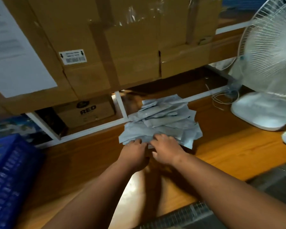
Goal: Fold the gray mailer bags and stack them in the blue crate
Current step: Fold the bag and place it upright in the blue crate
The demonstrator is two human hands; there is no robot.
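Fingers (138,141) of the left hand (134,152) and of the right hand (165,150) curl on the near edge of the pile of gray mailer bags (162,123), gripping it. This pile lies on the wooden tabletop (229,146), with the blue crate (8,171) well apart at left and a white fan (269,66) at right.

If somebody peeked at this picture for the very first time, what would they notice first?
Probably the messy pile of gray mailer bags in the middle of the wooden floor, with the left hand and right hand reaching into its near edge. Next, the big white fan on the right and the blue crate at the left edge.
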